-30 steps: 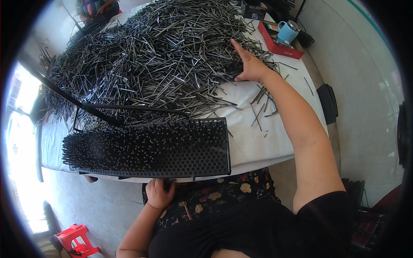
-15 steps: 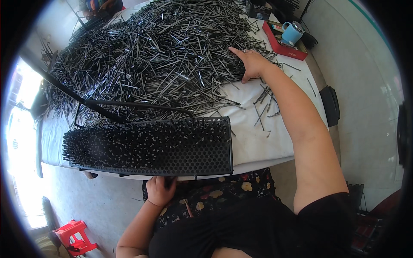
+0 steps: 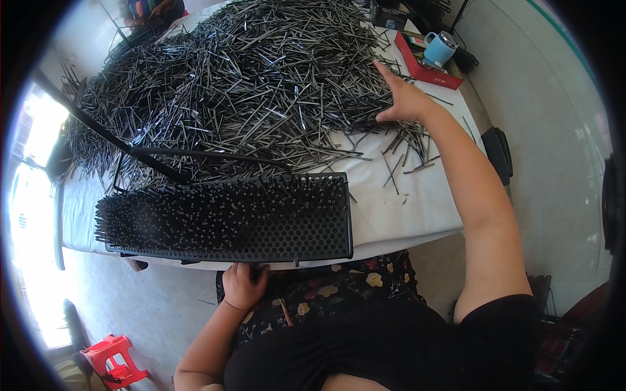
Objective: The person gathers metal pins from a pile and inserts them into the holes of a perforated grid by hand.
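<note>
A large heap of thin, dark strips point(image 3: 261, 78) covers much of the white-covered table point(image 3: 391, 215). At the heap's right edge my right hand point(image 3: 407, 103) is open, thumb and fingers spread apart against the strips, with nothing seen gripped. In front of me stands a long black tray point(image 3: 300, 244) full of small holes. Many dark strips point(image 3: 156, 221) stand upright in its left and far part, while its near right part shows bare holes. Just below the tray's near edge my left hand point(image 3: 242, 288) is curled around something dark; its fingertips are partly hidden.
A red box point(image 3: 437, 78) with a light blue mug point(image 3: 441, 49) in it sits at the far right, beside a black box point(image 3: 390, 14). A black metal arm point(image 3: 98, 130) crosses the left side. Another person point(image 3: 150, 12) is at the far left. A red stool point(image 3: 114, 360) stands on the floor.
My right hand has shifted to the right along the heap's edge, still spread. Loose strips near it have moved a little. My left hand stays under the tray's near edge.
</note>
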The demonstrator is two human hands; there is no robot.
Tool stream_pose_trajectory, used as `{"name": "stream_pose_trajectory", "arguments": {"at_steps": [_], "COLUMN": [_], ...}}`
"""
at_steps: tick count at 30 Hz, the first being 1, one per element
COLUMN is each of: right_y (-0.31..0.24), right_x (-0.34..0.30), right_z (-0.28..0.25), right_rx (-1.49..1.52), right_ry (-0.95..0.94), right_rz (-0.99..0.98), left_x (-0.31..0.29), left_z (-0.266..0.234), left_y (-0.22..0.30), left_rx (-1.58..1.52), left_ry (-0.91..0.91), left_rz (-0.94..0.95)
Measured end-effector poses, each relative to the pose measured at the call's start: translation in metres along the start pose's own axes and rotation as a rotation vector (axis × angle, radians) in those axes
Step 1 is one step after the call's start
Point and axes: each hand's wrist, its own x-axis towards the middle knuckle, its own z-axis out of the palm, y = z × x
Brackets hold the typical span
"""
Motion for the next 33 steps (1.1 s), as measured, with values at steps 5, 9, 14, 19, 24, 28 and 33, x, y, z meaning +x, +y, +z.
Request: {"name": "stream_pose_trajectory", "arguments": {"at_steps": [5, 9, 14, 19, 24, 28, 33], "right_y": [-0.023, -0.032, -0.031, -0.031, -0.045, -0.044, -0.022], "right_x": [0.016, 0.002, 0.030, 0.048, 0.031, 0.010, 0.022], "right_z": [-0.036, 0.011, 0.030, 0.038, 0.038, 0.059, 0.061], "right_rx": [-0.401, -0.567, -0.371, -0.346, -0.398, -0.548, -0.503], "right_ry": [-0.382, -0.200, -0.224, -0.269, -0.235, -0.067, 0.005], "right_rz": [0.473, -0.132, -0.002, 0.182, 0.100, -0.028, 0.130], "left_x": [0.004, 0.002, 0.002, 0.005, 0.004, 0.004, 0.005], "left_z": [0.001, 0.001, 0.002, 0.002, 0.001, 0.002, 0.003], "left_y": [0.000, -0.001, -0.003, 0.002, -0.001, -0.004, -0.003], "left_rx": [-0.041, -0.009, -0.007, -0.057, -0.053, -0.035, -0.025], "left_ry": [-0.015, -0.006, -0.001, 0.005, 0.001, 0.006, 0.009], "left_rz": [-0.023, 0.004, 0.024, -0.028, -0.023, 0.029, 0.033]}}
